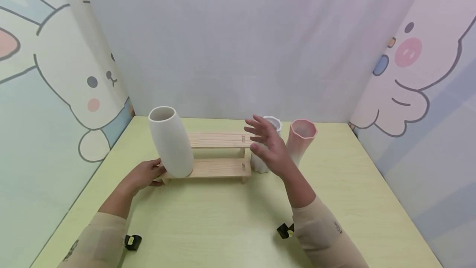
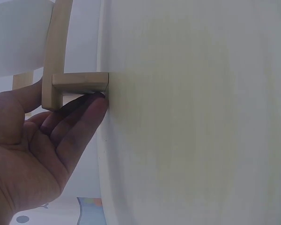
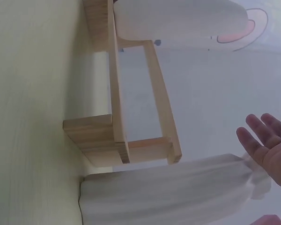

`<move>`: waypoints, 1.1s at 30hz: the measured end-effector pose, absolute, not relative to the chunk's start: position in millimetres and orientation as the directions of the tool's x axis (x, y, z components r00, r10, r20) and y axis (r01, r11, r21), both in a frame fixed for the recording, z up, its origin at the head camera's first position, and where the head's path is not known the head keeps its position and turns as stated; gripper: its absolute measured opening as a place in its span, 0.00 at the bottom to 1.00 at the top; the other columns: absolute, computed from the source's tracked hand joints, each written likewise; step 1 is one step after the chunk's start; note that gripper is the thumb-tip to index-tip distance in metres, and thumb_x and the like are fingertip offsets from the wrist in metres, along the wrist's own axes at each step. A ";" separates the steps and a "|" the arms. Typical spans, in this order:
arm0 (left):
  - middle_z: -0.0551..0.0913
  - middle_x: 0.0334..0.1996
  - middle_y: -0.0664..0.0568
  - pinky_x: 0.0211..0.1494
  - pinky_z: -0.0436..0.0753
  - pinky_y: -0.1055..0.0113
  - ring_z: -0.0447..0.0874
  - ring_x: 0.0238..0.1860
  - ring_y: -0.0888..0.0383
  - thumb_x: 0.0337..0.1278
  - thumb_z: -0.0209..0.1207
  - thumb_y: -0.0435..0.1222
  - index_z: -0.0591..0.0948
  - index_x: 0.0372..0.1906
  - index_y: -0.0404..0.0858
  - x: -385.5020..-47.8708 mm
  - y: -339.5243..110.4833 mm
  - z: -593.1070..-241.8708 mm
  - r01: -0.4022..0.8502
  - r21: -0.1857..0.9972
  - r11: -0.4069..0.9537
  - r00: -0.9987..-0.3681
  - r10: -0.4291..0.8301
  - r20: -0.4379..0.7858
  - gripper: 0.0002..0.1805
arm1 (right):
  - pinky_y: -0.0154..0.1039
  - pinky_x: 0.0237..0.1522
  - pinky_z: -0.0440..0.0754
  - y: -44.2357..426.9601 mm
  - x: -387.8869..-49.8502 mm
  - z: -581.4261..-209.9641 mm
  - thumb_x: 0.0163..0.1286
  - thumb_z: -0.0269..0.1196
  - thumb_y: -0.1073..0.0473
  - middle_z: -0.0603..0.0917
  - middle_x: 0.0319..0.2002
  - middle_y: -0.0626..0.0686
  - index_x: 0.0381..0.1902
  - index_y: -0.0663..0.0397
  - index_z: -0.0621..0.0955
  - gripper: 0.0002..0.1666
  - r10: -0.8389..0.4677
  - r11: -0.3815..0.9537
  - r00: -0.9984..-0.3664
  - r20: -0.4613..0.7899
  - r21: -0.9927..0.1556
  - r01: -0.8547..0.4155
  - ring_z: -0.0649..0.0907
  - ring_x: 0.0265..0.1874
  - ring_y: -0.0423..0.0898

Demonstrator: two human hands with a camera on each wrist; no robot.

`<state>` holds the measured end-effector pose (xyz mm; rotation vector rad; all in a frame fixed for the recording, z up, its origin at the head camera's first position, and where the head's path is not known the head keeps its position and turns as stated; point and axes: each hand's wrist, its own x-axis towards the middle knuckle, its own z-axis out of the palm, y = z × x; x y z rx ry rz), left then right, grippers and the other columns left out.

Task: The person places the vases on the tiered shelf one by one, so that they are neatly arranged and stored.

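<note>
A two-tier wooden stand rests on the table, with a tall smooth white vase upright at the left of its lower step. My left hand grips the stand's left end; in the left wrist view its fingers reach under the board beside the leg, and the thumb goes behind the board. Raised with fingers spread, my right hand holds nothing. It partly hides a white ribbed vase standing just right of the stand, also seen in the right wrist view.
A pink-and-white faceted vase stands right of the ribbed one, its lower part behind my right forearm. A pale curtain hangs behind the table. Cartoon-printed panels flank both sides. Small black devices show by the sleeves.
</note>
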<state>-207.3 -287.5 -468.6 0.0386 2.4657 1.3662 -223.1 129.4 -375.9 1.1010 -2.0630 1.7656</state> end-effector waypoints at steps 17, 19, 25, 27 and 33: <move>0.69 0.67 0.30 0.49 0.88 0.59 0.73 0.65 0.37 0.72 0.51 0.52 0.59 0.76 0.36 -206.2 -284.9 -466.5 -0.138 0.828 0.544 -0.946 0.174 -0.272 0.37 | 0.44 0.54 0.84 190.1 -214.3 -363.1 0.72 0.58 0.40 0.78 0.55 0.70 0.66 0.68 0.63 0.42 -0.436 -0.039 -0.658 0.614 -0.743 -0.668 0.83 0.52 0.56; 0.69 0.67 0.31 0.49 0.88 0.59 0.73 0.65 0.37 0.72 0.51 0.52 0.59 0.76 0.36 -205.6 -285.1 -466.9 -0.141 0.829 0.541 -0.947 0.171 -0.273 0.37 | 0.43 0.54 0.84 198.6 -213.5 -360.4 0.73 0.58 0.41 0.79 0.54 0.69 0.66 0.68 0.64 0.40 -0.431 -0.050 -0.653 0.622 -0.740 -0.671 0.84 0.52 0.56; 0.68 0.67 0.30 0.50 0.88 0.59 0.72 0.65 0.36 0.71 0.51 0.53 0.58 0.76 0.36 -205.3 -285.6 -468.8 -0.145 0.831 0.537 -0.946 0.171 -0.275 0.39 | 0.38 0.53 0.84 226.2 -209.5 -351.3 0.74 0.59 0.49 0.81 0.52 0.66 0.63 0.72 0.68 0.34 -0.391 -0.061 -0.661 0.640 -0.735 -0.675 0.85 0.50 0.52; 0.68 0.67 0.30 0.50 0.88 0.59 0.72 0.65 0.36 0.71 0.51 0.54 0.57 0.76 0.35 -205.5 -286.0 -468.3 -0.141 0.829 0.541 -0.946 0.174 -0.274 0.39 | 0.38 0.54 0.84 235.2 -209.2 -348.7 0.74 0.59 0.52 0.80 0.52 0.68 0.61 0.77 0.67 0.32 -0.381 -0.093 -0.645 0.663 -0.721 -0.686 0.84 0.50 0.53; 0.67 0.68 0.30 0.50 0.88 0.59 0.72 0.65 0.36 0.72 0.51 0.53 0.57 0.76 0.35 -206.8 -286.0 -467.4 -0.141 0.830 0.539 -0.945 0.177 -0.275 0.38 | 0.40 0.55 0.83 260.1 -209.9 -345.6 0.74 0.58 0.61 0.81 0.50 0.69 0.60 0.83 0.66 0.30 -0.321 -0.177 -0.630 0.707 -0.698 -0.694 0.85 0.49 0.55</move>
